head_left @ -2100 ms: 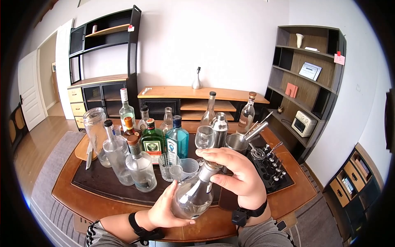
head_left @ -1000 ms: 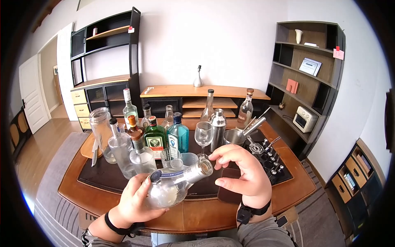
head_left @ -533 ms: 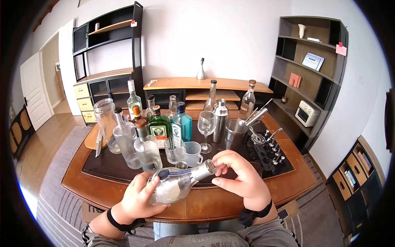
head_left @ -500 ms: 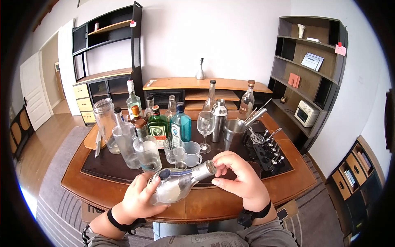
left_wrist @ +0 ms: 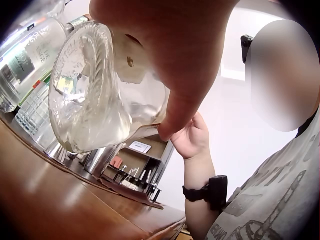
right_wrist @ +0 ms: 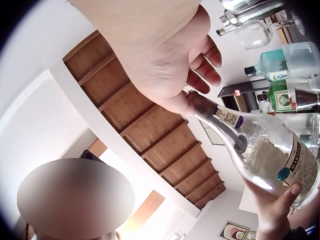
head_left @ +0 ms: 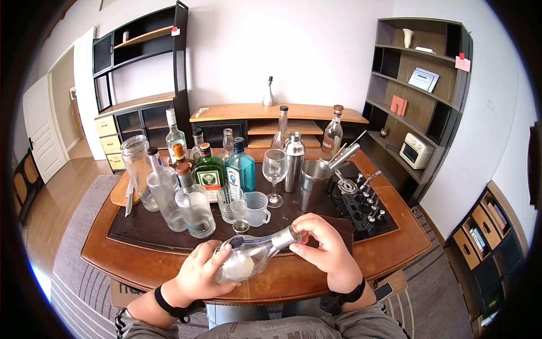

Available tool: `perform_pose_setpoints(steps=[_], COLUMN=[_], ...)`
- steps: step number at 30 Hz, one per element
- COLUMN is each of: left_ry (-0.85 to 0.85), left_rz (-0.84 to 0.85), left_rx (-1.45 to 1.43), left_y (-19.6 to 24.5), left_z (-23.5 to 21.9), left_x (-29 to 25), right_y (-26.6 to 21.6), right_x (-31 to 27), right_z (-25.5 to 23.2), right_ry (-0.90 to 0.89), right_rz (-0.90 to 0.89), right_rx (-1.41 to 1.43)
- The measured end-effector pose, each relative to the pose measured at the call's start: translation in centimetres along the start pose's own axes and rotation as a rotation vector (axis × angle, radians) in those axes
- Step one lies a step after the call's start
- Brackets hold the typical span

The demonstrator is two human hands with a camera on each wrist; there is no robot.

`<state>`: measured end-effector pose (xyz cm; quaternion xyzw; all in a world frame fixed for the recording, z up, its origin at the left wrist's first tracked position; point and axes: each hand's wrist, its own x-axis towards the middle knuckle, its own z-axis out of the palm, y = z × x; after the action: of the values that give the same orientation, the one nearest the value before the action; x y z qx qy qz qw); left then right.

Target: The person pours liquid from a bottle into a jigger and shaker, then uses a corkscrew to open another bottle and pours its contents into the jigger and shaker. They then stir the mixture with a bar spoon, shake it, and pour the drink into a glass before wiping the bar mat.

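Above the near edge of the table (head_left: 265, 285), the left hand (head_left: 197, 274) is holding the tilted clear bottle (head_left: 245, 264) with curled fingers, the right hand (head_left: 328, 250) is pinching its mouth narrowly, and the metal jigger (head_left: 241, 227) is standing near the bottle
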<state>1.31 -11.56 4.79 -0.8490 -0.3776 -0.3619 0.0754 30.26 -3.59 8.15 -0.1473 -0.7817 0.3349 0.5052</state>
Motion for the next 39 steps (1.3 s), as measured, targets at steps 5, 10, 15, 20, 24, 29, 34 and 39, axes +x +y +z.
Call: perform_pose_setpoints(steps=[5, 10, 15, 20, 24, 29, 34, 39], left_ry=[-0.003, -0.047, -0.053, -0.011, -0.013, -0.009, -0.010, -0.040], left_rz=[-0.007, 0.007, 0.013, -0.013, -0.005, -0.034, -0.032, -0.035], left_rx=[-0.010, 0.013, 0.018, -0.015, -0.005, -0.061, -0.123, -0.162], left_y=[-0.1, -0.1, -0.3, -0.4, -0.6, -1.0, -1.3, -0.6], left_z=[0.3, 0.6, 0.8, 1.0, 0.9, 1.5, 2.2, 2.8], left_x=[0.2, 0.4, 0.4, 0.4, -0.1, -0.9, -1.0, -0.4], right_y=[0.4, 1.1, 1.1, 1.9, 2.8, 2.9, 1.5, 1.4], right_x=[0.0, -0.3, -0.3, -1.3, -1.9, -2.1, -1.6, -0.6], right_z=[-0.2, -0.3, -1.0, -1.1, -1.4, -1.1, 0.4, 2.7], right_ry=[0.010, 0.048, -0.011, 0.060, 0.112, 0.021, -0.225, -0.310], right_rz=[-0.009, 0.005, 0.011, 0.078, 0.133, 0.189, 0.396, 0.442], right_rx=[-0.003, 0.038, 0.010, 0.147, 0.174, 0.112, -0.088, 0.154])
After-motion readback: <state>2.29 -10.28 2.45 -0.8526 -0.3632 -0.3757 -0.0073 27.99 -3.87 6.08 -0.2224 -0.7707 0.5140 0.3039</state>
